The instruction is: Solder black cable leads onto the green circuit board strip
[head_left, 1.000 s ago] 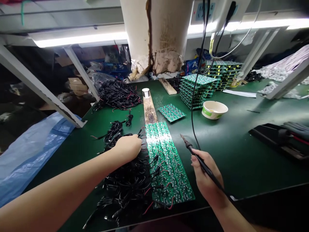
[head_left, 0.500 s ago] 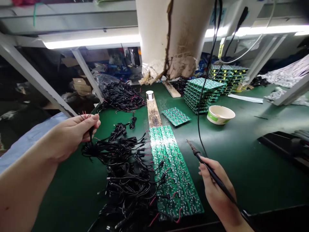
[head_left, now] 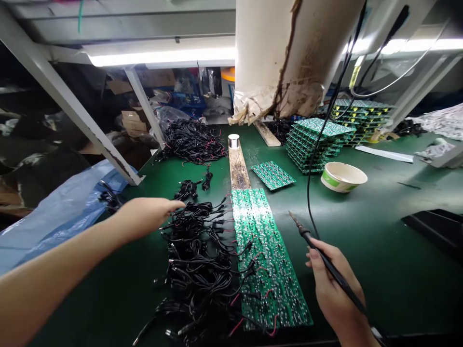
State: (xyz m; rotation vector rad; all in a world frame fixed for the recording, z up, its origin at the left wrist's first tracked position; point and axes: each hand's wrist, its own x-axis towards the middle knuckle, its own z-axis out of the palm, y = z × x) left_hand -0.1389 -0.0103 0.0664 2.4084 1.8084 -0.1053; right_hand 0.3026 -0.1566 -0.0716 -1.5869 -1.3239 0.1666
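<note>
My left hand [head_left: 144,218] reaches over the green bench with its fingers stretched out and nothing in them. Its fingertips touch the near pile of black wire leads [head_left: 198,260] with red ends. These leads lie along the left side of a long strip of green circuit boards [head_left: 267,255]. My right hand [head_left: 334,291] is closed round a black soldering iron [head_left: 307,236]. The iron's tip hangs just right of the board strip. A small bundle of black leads [head_left: 108,197] lies at the bench's left edge.
Beyond the boards lie a scorched wooden strip [head_left: 238,168], a metal cylinder [head_left: 234,140] and one loose board panel [head_left: 273,175]. Stacks of boards [head_left: 313,140], a paper bowl [head_left: 343,176] and another wire heap [head_left: 193,140] stand further back. A black tray [head_left: 437,229] sits right.
My left hand lifted a wire bundle off the pile and carried it left, then let it go. It now reaches back to the pile, open. The right hand kept the iron still.
</note>
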